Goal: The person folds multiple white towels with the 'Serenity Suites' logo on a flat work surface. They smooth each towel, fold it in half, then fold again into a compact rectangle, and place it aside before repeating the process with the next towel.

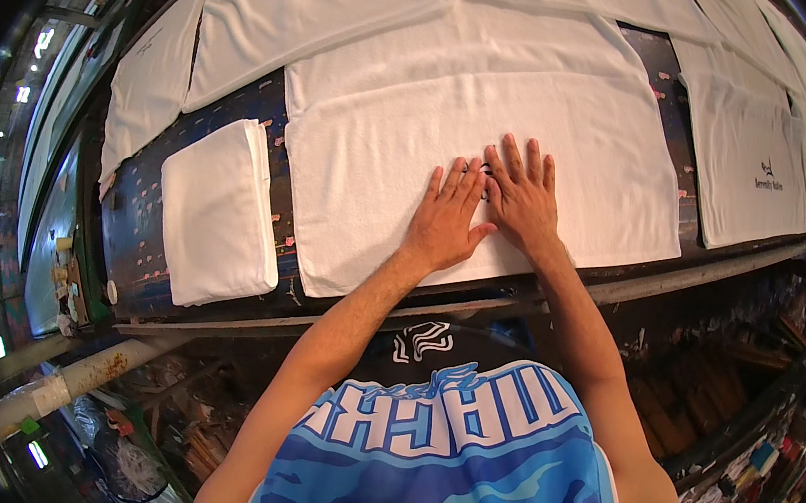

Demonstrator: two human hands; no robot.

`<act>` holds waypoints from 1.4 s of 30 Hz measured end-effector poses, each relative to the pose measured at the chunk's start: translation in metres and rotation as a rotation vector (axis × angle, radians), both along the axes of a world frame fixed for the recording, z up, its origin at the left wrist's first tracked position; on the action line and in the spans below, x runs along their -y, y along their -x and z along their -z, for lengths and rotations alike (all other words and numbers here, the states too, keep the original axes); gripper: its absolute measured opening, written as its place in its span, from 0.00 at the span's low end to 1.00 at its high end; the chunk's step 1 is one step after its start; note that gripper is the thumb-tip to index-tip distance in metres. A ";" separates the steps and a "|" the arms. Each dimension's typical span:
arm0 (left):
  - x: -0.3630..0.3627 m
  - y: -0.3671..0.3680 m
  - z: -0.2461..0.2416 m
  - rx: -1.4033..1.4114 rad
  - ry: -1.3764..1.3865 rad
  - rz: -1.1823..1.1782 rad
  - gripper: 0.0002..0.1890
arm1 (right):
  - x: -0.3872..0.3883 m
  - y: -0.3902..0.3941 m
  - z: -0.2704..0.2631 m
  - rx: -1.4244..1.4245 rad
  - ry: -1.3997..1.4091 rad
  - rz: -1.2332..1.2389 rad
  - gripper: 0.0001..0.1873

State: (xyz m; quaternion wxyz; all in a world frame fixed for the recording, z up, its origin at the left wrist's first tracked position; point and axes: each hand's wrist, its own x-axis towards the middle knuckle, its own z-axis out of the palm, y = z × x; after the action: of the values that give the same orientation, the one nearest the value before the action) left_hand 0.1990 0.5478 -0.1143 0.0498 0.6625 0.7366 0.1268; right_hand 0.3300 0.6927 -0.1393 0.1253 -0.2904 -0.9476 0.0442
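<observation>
A white terry towel (372, 197) lies spread on the dark table in front of me, its near edge close to the table's front rim. My left hand (443, 215) presses flat on it, fingers pointing away from me and thumb out to the side. Right beside it, my right hand (523, 194) rests palm down with its fingers spread. The two hands touch or nearly touch. Between and under them a small dark print shows in part; the rest of it is covered. Neither hand grips anything.
A folded white towel (219, 214) sits at the left. More white towels cover the table's far side, and a printed towel (747, 170) lies at the right. A metal rail (635, 289) runs along the front. Low at left is a rusty pipe (92, 373); clutter fills the space below.
</observation>
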 end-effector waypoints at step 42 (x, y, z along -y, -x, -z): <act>0.090 -0.015 -0.008 0.018 0.029 -0.105 0.43 | 0.076 -0.029 -0.003 -0.060 -0.013 0.072 0.37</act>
State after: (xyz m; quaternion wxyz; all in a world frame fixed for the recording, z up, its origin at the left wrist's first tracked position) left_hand 0.2141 0.4574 -0.1065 0.0592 0.6211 0.7716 0.1241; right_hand 0.3589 0.6171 -0.1363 0.1568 -0.3223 -0.9326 0.0424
